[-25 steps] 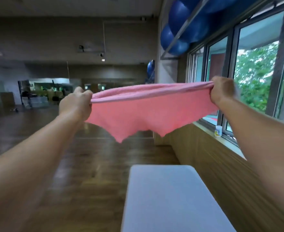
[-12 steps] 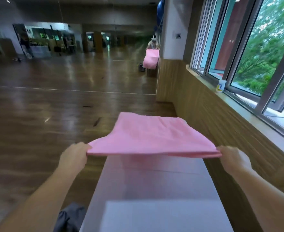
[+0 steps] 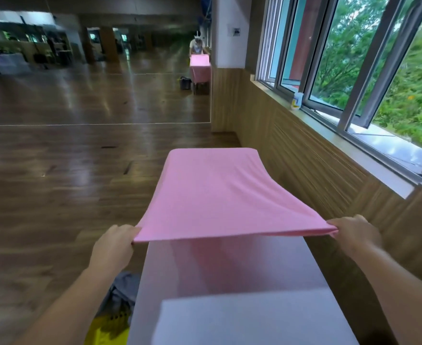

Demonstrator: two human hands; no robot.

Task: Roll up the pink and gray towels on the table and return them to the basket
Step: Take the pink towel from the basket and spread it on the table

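Left hand [image 3: 114, 245] fingers [image 3: 127, 231] curled, pinching near-left corner of pink towel [image 3: 212, 195]. Right hand [image 3: 354, 231] fingers [image 3: 337, 221] curled, pinching near-right corner. Near edge taut between hands, raised above table [image 3: 230, 272]; far end lies flat on tabletop (reaches far edge). Gray towel [image 3: 122, 287] heaped beside table under left forearm, above yellow basket [image 3: 105, 329], which is partly hidden.

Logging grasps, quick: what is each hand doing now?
Left hand: holding the towel's near left corner.
Right hand: holding its near right corner.
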